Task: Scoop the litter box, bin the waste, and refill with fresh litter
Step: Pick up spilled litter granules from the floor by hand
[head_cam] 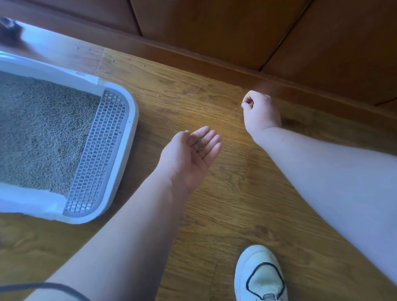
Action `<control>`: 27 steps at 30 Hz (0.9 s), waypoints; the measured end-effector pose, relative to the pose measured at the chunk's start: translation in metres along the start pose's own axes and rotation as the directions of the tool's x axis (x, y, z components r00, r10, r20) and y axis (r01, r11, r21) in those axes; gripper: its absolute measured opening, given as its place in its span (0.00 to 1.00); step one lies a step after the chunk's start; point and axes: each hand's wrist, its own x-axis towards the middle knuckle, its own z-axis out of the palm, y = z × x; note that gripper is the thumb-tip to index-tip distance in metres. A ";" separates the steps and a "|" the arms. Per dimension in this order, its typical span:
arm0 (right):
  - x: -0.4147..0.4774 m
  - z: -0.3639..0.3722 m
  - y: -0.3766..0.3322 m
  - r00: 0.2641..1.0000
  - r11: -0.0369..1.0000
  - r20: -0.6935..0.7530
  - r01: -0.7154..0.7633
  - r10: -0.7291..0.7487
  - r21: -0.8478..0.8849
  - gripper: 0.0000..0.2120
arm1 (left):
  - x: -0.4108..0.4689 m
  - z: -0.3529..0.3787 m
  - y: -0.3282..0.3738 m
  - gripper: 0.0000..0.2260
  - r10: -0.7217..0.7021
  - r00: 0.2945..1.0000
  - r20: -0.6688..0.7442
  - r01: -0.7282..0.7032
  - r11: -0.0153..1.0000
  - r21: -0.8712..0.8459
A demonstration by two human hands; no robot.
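The white litter box lies on the wooden floor at the left, filled with grey-brown litter. A grey grid step lines its right end. My left hand is held palm up just right of the box, fingers straight, with a few litter grains lying on them. My right hand hovers over the floor near the skirting, its fingers curled and the thumb and forefinger pinched together; whether a grain sits between them is too small to tell.
Loose litter grains are scattered on the wooden floor between the box and the brown skirting board. A white shoe stands at the bottom. A dark cord crosses the lower left corner.
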 end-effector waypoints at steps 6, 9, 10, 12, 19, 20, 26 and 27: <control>-0.008 0.003 -0.008 0.973 0.976 0.084 0.219 -0.217 -0.014 0.07 | -0.002 -0.018 0.000 0.18 -0.008 1.000 -0.025 0.007 0.998 -0.056; -0.014 0.013 -0.014 0.947 0.955 0.127 0.296 -0.296 0.022 0.07 | -0.005 -0.025 0.002 0.18 -0.006 1.000 -0.031 0.005 0.998 -0.059; -0.015 0.015 -0.017 0.944 0.954 0.136 0.298 -0.299 0.031 0.07 | -0.006 -0.026 0.003 0.18 -0.007 1.000 -0.030 0.005 0.998 -0.055; -0.014 0.019 -0.021 0.943 0.956 0.163 0.293 -0.291 0.012 0.07 | -0.009 -0.028 0.004 0.18 -0.004 1.000 -0.029 0.003 0.999 -0.051; -0.016 0.023 -0.017 0.929 0.950 0.202 0.311 -0.309 0.022 0.05 | -0.014 -0.035 0.010 0.19 0.019 1.000 -0.008 -0.019 0.997 -0.079; -0.017 0.023 -0.015 0.923 0.946 0.215 0.323 -0.319 0.019 0.05 | -0.014 -0.036 0.010 0.19 0.018 1.000 -0.006 -0.018 0.996 -0.083; -0.018 0.020 -0.011 0.883 0.908 0.272 0.413 -0.382 -0.066 0.06 | -0.017 -0.041 0.002 0.19 0.010 1.000 -0.003 -0.010 0.996 -0.090; -0.019 0.021 -0.011 0.880 0.897 0.272 0.429 -0.389 -0.105 0.06 | -0.018 -0.042 0.001 0.19 0.009 1.000 -0.004 -0.009 0.996 -0.086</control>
